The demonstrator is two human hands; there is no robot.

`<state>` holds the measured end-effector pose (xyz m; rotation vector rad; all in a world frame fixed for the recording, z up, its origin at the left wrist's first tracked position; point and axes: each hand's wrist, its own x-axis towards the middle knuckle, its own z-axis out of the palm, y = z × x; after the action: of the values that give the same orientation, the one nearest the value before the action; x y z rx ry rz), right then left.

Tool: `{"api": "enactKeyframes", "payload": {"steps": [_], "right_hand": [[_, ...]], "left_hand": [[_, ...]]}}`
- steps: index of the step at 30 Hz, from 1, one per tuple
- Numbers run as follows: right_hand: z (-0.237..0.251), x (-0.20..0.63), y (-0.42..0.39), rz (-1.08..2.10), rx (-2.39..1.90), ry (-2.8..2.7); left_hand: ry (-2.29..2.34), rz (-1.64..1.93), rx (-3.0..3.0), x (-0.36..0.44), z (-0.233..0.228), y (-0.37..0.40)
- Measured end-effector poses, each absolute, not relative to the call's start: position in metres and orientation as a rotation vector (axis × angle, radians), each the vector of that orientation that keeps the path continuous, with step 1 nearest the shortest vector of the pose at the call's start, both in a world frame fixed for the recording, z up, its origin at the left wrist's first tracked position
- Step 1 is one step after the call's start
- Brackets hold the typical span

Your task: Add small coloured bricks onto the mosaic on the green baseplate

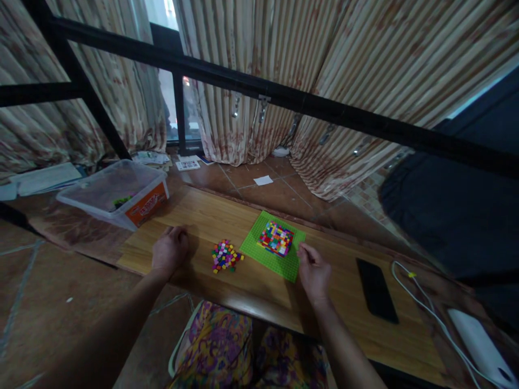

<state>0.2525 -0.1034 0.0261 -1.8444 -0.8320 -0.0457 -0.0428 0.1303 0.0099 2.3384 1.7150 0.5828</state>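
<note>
A bright green studded baseplate (253,246) lies on the wooden table, with a low block of multicoloured toy bricks (276,237) built up on it. At its right edge is my right hand (314,270), thumb and fingers pinched together; whatever is between the fingertips, if anything, is too small to make out. To the left of the plate sits a loose pile of small coloured bricks (225,255). My left hand (170,248) rests on the table left of that pile, fingers curled into a loose fist, with no object showing in it.
A clear plastic box (117,189) with an orange label and something green inside stands at the table's left end. On the right lie a black phone (377,290), a white cable (432,308) and a white device (480,346). A dark metal rail (243,81) crosses beyond the table.
</note>
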Motion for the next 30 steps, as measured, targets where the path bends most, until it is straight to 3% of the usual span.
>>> {"api": "enactKeyframes", "payload": {"steps": [9,17,23,30], "right_hand": [[0.028,0.164,-0.074,0.27,-1.843,-1.398],[0.016,0.154,-0.042,0.24,-2.014,-1.579],[0.018,0.153,-0.055,0.333,-1.95,-1.459],[0.018,0.182,-0.098,0.409,-1.803,-0.908]], "left_hand": [[1.712,0.559,2.356,-0.042,0.011,0.128],[1.722,0.537,2.34,-0.042,0.012,0.128],[1.725,0.522,2.345,-0.042,0.012,0.129],[1.725,0.548,2.36,-0.043,0.01,0.131]]}}
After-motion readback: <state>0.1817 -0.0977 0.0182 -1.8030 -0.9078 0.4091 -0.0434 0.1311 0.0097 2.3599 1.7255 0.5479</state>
